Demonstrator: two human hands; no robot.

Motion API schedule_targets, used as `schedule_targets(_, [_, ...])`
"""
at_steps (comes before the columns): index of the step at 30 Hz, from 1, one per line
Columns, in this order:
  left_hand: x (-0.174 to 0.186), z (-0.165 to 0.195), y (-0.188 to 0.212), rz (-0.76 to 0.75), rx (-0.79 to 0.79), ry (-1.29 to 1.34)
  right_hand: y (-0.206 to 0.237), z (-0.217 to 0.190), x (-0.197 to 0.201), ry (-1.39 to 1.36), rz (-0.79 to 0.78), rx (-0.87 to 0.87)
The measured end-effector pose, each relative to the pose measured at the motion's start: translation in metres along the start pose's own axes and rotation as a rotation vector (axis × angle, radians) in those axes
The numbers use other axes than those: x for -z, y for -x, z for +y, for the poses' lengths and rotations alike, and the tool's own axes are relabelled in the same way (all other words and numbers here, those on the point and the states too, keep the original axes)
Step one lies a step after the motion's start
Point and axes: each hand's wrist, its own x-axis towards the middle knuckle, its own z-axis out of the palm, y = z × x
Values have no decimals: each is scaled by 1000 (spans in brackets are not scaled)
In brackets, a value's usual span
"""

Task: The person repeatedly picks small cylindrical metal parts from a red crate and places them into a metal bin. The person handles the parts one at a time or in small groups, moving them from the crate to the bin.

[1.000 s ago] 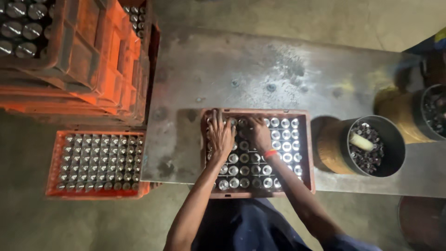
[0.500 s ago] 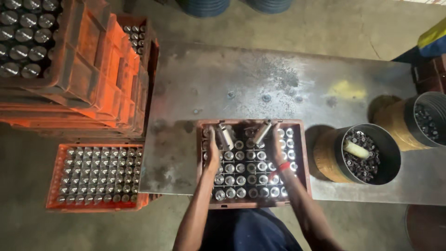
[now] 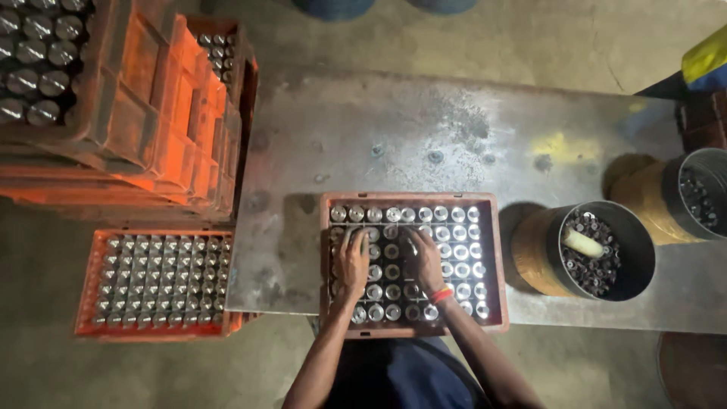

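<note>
Left hand (image 3: 353, 259): palm down in the crate, fingers spread over the metal cylinders on its left side, tips toward 12 o'clock. Whether it grips any one piece, I cannot tell.
Right hand (image 3: 426, 261): also palm down, fingers lying across the cylinders at the crate's middle, an orange band (image 3: 441, 294) on the wrist. I cannot tell whether it pinches anything.
Crate (image 3: 494, 261): reddish, lying flat at the table's near edge, straight before the person; both hands rest inside it.
Cylinders (image 3: 460, 254): shiny, upright in rows filling the crate, tops facing up.
Table (image 3: 424, 129): grey metal sheet, stained, with a yellow smear at 2 o'clock from the crate.
Bucket (image 3: 632, 254): dark and round, at 3 o'clock from the crate, just beside it, holding small metal parts and one pale stick.
Second bucket (image 3: 700, 163): at 2 o'clock, farther out, cut by the frame edge.
Floor crate (image 3: 87, 284): orange, at 9 o'clock, below table level, packed with like cylinders.
Stack (image 3: 151, 113): orange crates piled at 10 o'clock, also loaded.
</note>
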Motion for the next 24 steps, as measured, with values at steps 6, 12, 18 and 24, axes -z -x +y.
schedule_targets(6, [-40,-5,-11,46,-14,-381,-20,-4,-28,313,-136,-63])
schedule_targets(12, [1,-25,-29,-220,104,26,-25,21,17,-38,-146,-107])
schedule_targets(18, [28,3,-18,-158,428,419,-3,26,17,-576,38,-577])
schedule_targets(24, [-10,-2,8,-207,82,123,10,2,-12,147,-178,-299])
